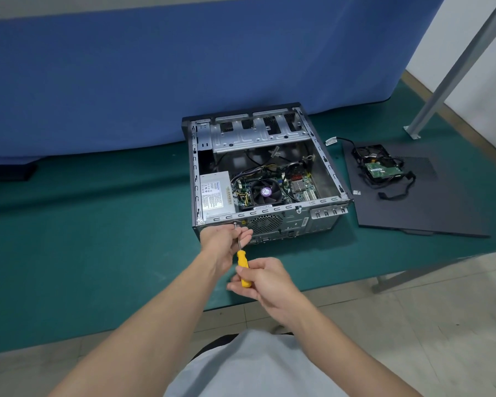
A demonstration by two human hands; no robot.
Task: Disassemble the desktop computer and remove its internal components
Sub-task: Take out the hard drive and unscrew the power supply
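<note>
Right hand (265, 277) grips the yellow screwdriver (243, 267) handle. Left hand (222, 242) pinches its shaft, tip at a rear-panel screw (235, 224) of the open desktop case (269, 224), mid-worktop (98, 224) near the front edge. Step: likely freeing the power supply (215, 196). Next: steady turns, catch the screw.

A green-matted bench (98, 239) carries an open grey metal desktop computer case (298, 222). At the case's three o'clock, just beside it, lies a flat black side panel (455, 207).
</note>
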